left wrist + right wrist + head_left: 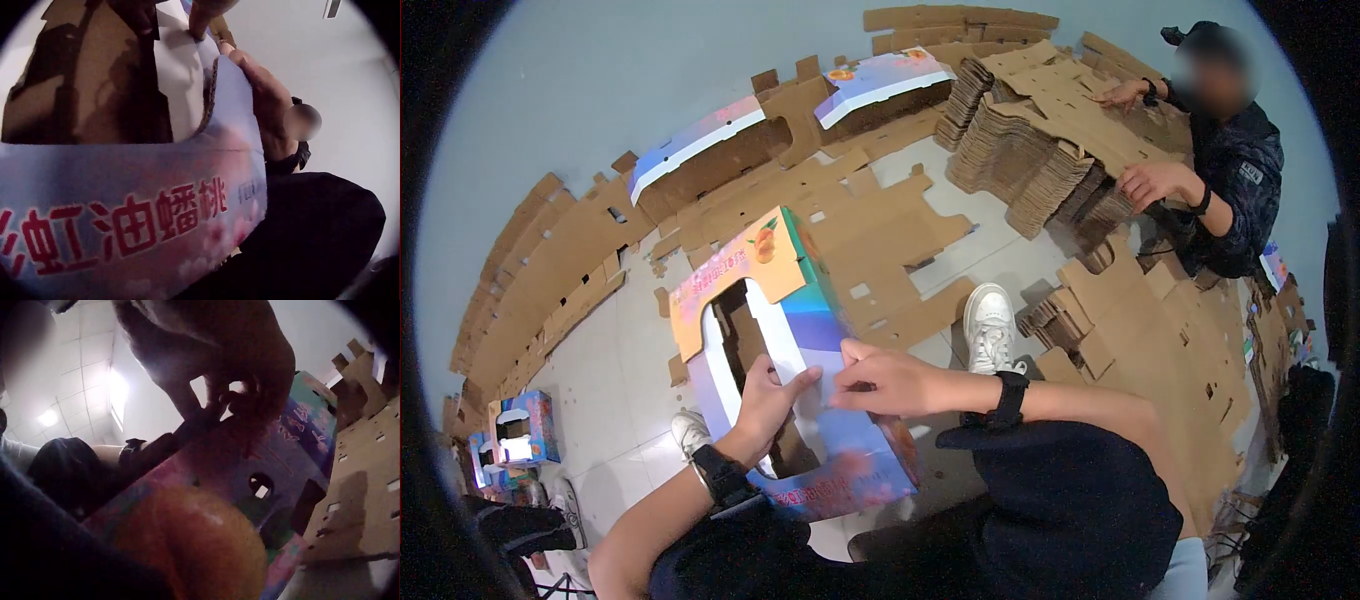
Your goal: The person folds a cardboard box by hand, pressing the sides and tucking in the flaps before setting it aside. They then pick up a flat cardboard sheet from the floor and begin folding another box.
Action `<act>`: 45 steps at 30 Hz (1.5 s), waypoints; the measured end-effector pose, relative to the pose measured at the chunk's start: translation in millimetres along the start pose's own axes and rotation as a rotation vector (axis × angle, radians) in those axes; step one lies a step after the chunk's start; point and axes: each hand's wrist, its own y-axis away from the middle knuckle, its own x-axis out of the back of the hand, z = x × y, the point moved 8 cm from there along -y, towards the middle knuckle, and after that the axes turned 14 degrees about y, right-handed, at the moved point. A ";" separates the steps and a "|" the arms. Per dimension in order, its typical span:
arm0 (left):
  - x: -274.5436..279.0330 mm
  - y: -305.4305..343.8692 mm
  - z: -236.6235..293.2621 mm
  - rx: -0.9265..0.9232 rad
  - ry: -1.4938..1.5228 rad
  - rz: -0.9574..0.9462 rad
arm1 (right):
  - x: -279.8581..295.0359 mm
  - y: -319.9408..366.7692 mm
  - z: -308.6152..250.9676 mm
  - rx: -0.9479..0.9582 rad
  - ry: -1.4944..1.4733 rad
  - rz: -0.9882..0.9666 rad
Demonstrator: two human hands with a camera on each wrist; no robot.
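Observation:
A printed cardboard box (825, 335) with blue, purple and orange panels stands tilted between the person's legs, a long opening in its upper face. At the opening's edge, the left hand (768, 405) grips the panel, thumb on the outer side and fingers partly hidden inside. Beside it, the right hand (885, 382) has bent fingers pinching the panel near the box's side edge. The left wrist view shows red lettering on the box (125, 219) and its brown interior. In the right wrist view, the right hand (219, 356) meets the edge of the box (219, 456), above a printed peach.
Flat cardboard sheets (870, 235) cover much of the floor. Tall cardboard stacks (1020, 155) stand at the upper right, where another person (1235, 180) reaches over them. Printed boxes (525, 430) sit at the left; more printed pieces (700, 140) lie along the wall.

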 end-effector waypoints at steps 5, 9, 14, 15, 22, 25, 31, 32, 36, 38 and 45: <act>-0.9 -0.4 -4.7 0.069 0.031 -0.044 | 1.3 -4.5 8.4 0.053 -0.296 0.028; 3.1 0.7 -8.4 0.129 0.009 -0.071 | 6.1 -3.0 6.2 0.022 -0.427 0.011; 5.5 2.4 -1.4 0.060 -0.006 -0.014 | 9.4 -1.8 -4.9 0.184 -0.439 0.086; 5.9 2.4 2.7 0.034 -0.032 -0.001 | 10.5 -1.5 -6.1 0.187 -0.437 0.085; 3.2 3.7 8.4 0.011 0.040 -0.044 | 11.0 -2.1 -6.2 0.108 -0.446 -0.032; 4.3 1.9 -3.6 0.054 0.069 -0.080 | 8.9 0.1 -10.2 0.152 -0.308 -0.058; 9.3 -5.0 -15.0 -0.023 -0.009 -0.100 | -4.4 5.6 -5.3 0.312 -0.201 -0.100; 9.5 -5.2 -11.5 -0.031 -0.020 -0.079 | -2.9 5.2 -8.0 0.321 -0.212 -0.120; -0.9 -2.7 -13.0 0.006 0.063 -0.120 | 1.4 3.9 -11.4 0.265 -0.262 -0.118; 1.7 0.8 -15.4 0.114 -0.033 -0.057 | -6.0 2.4 -8.4 0.159 -0.438 -0.190; 10.1 -8.7 -17.2 0.001 0.034 -0.022 | -6.0 0.6 10.9 -0.013 -0.083 -0.092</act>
